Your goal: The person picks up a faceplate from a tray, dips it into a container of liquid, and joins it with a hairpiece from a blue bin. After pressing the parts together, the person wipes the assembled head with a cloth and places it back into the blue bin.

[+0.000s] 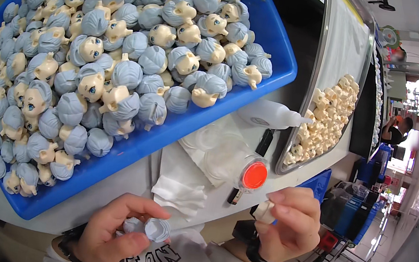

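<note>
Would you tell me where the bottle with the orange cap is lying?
In the head view, the bottle with the orange cap lies right of centre, between the blue tray and the right hand.

Work surface: a pale white table (210,199), on which stood a large blue tray (177,129) heaped with blue-haired doll heads (123,58). Just right of it lay a clear plastic bottle with an orange-red cap (254,174), a white squeeze bottle (271,116) on its side, a folded white cloth (179,191) and a dark marker (235,194). Further right sat a metal-rimmed tray (316,66) lined with white cloth, holding cream-coloured doll parts (328,119).
</note>
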The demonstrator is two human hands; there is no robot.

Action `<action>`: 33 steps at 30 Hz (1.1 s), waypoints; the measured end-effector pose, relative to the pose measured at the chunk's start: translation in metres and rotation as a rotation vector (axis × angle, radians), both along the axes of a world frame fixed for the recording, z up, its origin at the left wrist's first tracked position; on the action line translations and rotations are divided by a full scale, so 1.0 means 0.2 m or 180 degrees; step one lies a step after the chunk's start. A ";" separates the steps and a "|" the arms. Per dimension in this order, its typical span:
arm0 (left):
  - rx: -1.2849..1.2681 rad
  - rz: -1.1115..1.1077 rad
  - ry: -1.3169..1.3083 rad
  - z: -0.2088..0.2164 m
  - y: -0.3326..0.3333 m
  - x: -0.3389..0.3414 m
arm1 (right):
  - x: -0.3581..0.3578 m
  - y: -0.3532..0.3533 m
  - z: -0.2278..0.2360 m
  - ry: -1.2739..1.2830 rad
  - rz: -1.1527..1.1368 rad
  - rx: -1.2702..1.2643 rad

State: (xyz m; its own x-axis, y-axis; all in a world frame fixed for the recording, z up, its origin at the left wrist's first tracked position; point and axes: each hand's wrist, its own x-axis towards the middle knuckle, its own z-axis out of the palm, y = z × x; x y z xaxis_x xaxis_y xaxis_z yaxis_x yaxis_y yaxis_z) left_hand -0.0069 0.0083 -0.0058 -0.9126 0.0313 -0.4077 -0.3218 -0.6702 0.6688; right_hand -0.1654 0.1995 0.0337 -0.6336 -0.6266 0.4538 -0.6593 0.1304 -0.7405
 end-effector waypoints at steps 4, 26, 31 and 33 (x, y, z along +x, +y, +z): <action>0.0158 0.0298 0.0121 0.01 0.03 -0.01 | -0.05 -0.05 0.09 0.0504 -0.0288 0.0892; -0.0085 0.0498 0.0546 -0.01 0.01 0.00 | -0.03 -0.09 0.05 0.0572 -0.0674 0.1083; -0.1092 0.0098 0.0719 -0.03 -0.04 -0.01 | 0.04 -0.08 0.02 0.0415 -0.0877 0.0459; -0.0665 0.0320 0.0838 -0.02 -0.02 -0.01 | 0.07 -0.06 0.00 0.0345 -0.0564 -0.0116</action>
State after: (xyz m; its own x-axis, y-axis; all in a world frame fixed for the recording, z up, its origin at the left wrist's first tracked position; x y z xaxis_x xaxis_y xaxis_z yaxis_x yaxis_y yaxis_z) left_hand -0.0095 0.0040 -0.0099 -0.9816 -0.1233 -0.1459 -0.0593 -0.5296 0.8462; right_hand -0.1511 0.1878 0.0338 -0.6785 -0.4917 0.5458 -0.7046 0.2256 -0.6728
